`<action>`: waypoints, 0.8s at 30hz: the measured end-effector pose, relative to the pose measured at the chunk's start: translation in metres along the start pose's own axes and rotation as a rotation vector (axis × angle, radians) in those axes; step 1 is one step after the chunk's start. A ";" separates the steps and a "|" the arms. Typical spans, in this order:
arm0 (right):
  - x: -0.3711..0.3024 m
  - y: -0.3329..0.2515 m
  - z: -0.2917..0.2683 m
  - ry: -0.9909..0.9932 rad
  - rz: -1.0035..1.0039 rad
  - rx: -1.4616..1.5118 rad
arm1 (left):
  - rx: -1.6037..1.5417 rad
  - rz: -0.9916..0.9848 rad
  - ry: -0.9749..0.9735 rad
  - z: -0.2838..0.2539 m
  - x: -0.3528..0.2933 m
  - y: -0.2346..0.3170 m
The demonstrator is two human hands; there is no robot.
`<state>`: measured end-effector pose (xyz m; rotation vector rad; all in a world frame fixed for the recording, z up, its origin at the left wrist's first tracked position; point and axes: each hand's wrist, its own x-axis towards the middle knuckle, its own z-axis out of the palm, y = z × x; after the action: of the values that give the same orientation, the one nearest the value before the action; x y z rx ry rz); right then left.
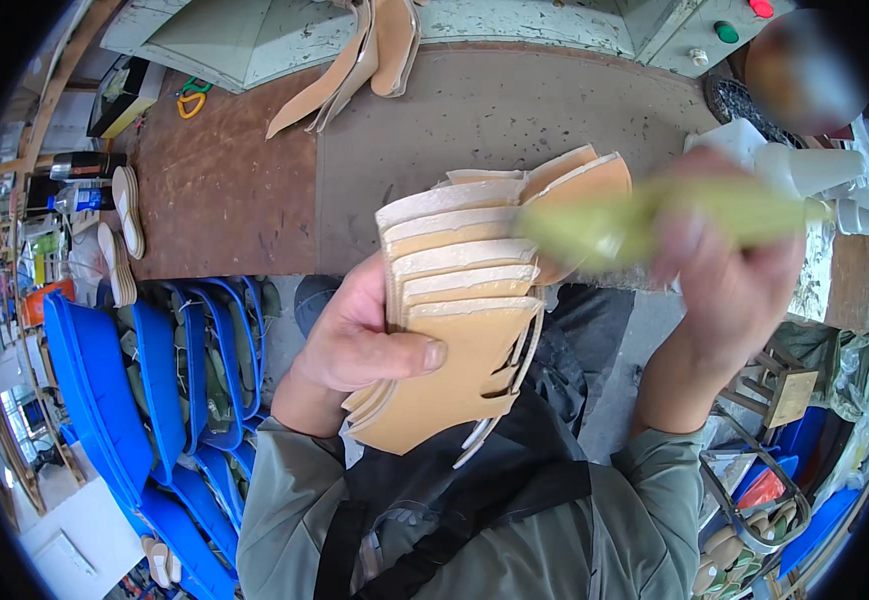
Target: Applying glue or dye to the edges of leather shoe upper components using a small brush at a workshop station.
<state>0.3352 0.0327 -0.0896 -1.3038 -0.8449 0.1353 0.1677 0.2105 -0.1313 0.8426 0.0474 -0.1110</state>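
Note:
My left hand [362, 340] grips a fanned stack of tan shoe-upper pieces [459, 350], thumb on top. Their stepped far edges carry a whitish, wet-looking coating, and slots show along the right side of the top piece. Smeared by motion, my right hand [719, 275] is wrapped round a long yellow-green object [589, 228], perhaps a squeeze bottle. Its left end overlaps the stack's far right edge; whether it touches cannot be told. More tan pieces [589, 180] jut out behind the stack's far right corner.
Further tan pieces [349, 75] lie at the workbench's [514, 110] back edge. Scissors [191, 100], bottles [79, 198] and stacked soles [127, 212] are at the left. Blue trays [99, 390] stand below left. White containers [809, 170] are at the right, a wooden stool [789, 395] below.

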 end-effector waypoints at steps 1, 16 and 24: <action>-0.004 0.005 0.013 -0.123 -0.214 0.126 | 0.069 -0.008 0.024 0.000 -0.002 0.001; -0.012 0.006 -0.005 0.094 0.234 -0.042 | -0.049 -0.026 0.027 0.001 -0.004 0.000; -0.027 -0.009 -0.046 0.406 0.162 -0.280 | 0.104 0.133 0.340 0.011 -0.016 -0.003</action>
<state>0.3417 -0.0208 -0.0951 -1.5940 -0.4203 -0.1232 0.1510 0.2013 -0.1245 0.9589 0.3063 0.1569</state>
